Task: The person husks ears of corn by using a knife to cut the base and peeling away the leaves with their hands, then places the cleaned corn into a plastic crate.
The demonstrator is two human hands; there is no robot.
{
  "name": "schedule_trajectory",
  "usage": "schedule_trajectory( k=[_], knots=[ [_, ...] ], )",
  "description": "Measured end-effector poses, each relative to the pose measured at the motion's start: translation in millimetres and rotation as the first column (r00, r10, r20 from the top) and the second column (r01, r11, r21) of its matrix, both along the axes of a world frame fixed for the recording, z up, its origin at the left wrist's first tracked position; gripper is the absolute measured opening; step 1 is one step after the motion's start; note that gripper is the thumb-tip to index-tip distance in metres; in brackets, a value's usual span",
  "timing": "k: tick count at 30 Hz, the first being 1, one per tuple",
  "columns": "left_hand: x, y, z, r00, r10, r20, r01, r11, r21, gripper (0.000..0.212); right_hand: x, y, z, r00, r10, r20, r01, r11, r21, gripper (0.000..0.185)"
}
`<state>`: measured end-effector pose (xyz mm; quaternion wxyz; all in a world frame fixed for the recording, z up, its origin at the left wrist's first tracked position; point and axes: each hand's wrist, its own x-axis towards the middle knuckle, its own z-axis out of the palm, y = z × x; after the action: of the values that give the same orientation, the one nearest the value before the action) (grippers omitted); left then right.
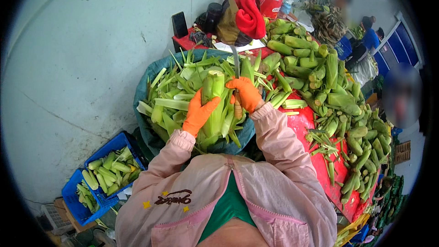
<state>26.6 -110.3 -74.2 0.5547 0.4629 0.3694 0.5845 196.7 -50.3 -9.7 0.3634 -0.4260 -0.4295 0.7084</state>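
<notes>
My left hand (200,114), in an orange glove, grips a green ear of corn in its husk (213,87), its pale cut end tilted up. My right hand (247,93), gloved the same way, is closed around the wooden handle (237,108) of a knife. The knife's grey blade (235,61) points away from me, beside the ear and apart from it. Both hands are over a large teal sack (141,91), filled with loose green husk leaves (171,103). Part of the ear's lower end blends into the husks, so its tip is hard to make out.
Many unpeeled ears (332,99) are heaped on a red-covered table (301,127) to my right. Two blue crates (77,209) with corn stand at lower left. A red cloth (249,15), a dark jar (212,15) and a phone-like black object (179,24) sit beyond the sack. Other people (370,37) are farther back.
</notes>
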Motion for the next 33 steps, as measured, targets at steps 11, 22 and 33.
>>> schedule_trajectory(
  k=[11,22,33],
  knots=[
    [1,14,31,0.985,0.082,0.152,-0.064,0.991,-0.121,0.061,-28,-16,6,0.98,-0.076,-0.182,0.117,0.967,0.227,0.016],
    [-94,70,2,0.612,0.431,0.663,-0.375,0.896,-0.238,0.074,54,24,-6,0.745,-0.449,-0.493,0.577,0.805,0.138,0.019],
    [-37,27,33,0.87,0.047,0.491,-0.069,0.997,0.027,0.07,-47,1,43,0.882,0.138,0.451,-0.336,0.855,0.395,0.059]
  ],
)
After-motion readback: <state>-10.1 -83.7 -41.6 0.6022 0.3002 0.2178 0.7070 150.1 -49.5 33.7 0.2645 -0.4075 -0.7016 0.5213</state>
